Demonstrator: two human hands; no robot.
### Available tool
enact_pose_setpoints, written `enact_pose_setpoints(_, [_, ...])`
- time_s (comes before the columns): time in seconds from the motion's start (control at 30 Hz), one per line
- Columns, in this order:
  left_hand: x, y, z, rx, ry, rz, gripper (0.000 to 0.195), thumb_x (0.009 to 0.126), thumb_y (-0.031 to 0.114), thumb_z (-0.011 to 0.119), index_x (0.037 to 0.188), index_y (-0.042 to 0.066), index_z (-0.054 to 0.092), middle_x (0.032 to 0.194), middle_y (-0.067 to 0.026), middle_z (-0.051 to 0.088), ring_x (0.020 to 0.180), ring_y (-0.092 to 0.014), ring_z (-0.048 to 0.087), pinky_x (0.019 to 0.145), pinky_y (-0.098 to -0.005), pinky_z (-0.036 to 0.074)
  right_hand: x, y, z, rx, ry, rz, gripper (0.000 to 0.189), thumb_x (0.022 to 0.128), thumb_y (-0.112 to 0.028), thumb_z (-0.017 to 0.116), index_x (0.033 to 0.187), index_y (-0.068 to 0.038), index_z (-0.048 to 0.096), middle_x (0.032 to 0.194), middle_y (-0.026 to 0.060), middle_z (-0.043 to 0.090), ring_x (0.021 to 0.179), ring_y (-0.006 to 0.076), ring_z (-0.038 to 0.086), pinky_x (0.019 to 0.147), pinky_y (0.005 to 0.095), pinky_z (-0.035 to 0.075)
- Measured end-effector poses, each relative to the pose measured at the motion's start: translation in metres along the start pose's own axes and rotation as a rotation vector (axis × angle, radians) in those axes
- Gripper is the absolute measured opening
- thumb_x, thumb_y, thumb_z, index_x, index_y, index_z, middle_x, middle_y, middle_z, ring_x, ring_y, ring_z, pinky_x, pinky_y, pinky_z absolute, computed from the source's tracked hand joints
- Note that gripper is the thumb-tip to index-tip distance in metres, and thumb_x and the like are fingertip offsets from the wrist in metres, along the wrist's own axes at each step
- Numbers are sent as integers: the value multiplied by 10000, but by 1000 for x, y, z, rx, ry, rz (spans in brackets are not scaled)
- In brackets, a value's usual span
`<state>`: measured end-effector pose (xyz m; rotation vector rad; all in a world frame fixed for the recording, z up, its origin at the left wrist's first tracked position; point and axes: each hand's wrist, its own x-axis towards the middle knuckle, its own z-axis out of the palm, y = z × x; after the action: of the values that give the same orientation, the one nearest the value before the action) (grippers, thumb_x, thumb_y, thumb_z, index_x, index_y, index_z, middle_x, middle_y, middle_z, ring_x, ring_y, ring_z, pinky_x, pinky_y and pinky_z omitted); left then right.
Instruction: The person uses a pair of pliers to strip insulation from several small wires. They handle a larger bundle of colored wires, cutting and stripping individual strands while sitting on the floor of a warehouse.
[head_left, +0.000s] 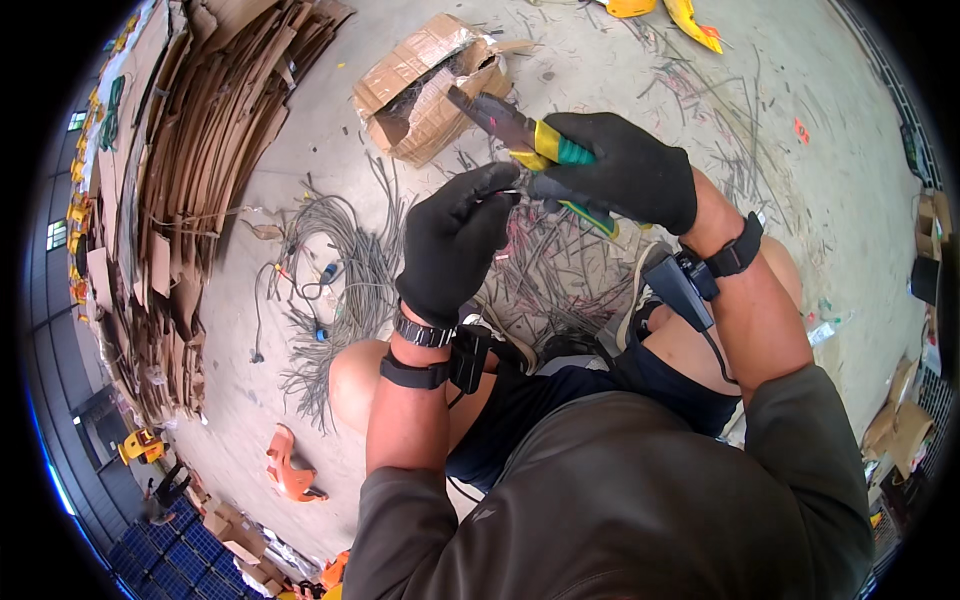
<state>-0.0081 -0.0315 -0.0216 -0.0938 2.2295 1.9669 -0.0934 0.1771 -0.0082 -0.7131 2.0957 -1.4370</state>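
Note:
My left hand (459, 234), in a black glove, has thumb and fingers pinched together at chest-front height. A thin piece of wire (508, 194) shows at its fingertips; most of it is hidden. My right hand (619, 169), also gloved in black, grips pliers (517, 127) with yellow and green handles. Their dark jaws point up and left, above my left fingertips. Below both hands, a litter of cut grey and pinkish cable pieces (555, 259) covers the floor between my shoes. Beside my left knee lies a bundle of long grey cables (360, 247).
A torn cardboard box (420, 90) stands ahead. Flattened cardboard (217, 150) is stacked high at the left. An orange plastic part (289, 465) lies on the floor at lower left, yellow parts (686, 22) at the top. Blue crates (180, 562) fill the lower left corner.

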Motion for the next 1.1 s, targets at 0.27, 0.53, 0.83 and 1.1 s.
enact_pose_setpoints(0.27, [-1,5,-2,-105,-21,-230,205,912,115,640,1017,-54,689,752,-76,677,554,-113,590,520,-230,463,-3,-1,-26,59,161,50,319,891,-211,663,1122,6,620,858,86,673,788,137,654,732,297,507])
enact_pose_setpoints(0.53, [4,-3,-6,-233,229,-230,252,935,202,615,988,-41,655,738,-106,681,473,-110,535,435,-224,401,-9,-14,-19,34,317,7,333,906,-282,687,1111,-28,618,833,59,668,717,119,612,675,300,492])
enact_pose_setpoints(0.83, [10,0,-7,-343,410,-119,229,933,203,625,966,-23,639,778,-121,693,508,-134,572,474,-240,445,-11,9,0,-446,30,-76,325,881,-253,665,1132,-74,562,828,177,651,773,382,648,698,459,500])
enact_pose_setpoints(1.1, [7,-4,-6,-294,329,-87,267,940,209,630,1010,-48,650,788,-107,692,555,-131,602,511,-242,476,-2,16,15,-396,-118,52,392,878,-234,627,1204,-37,532,997,245,652,939,426,625,774,474,496])
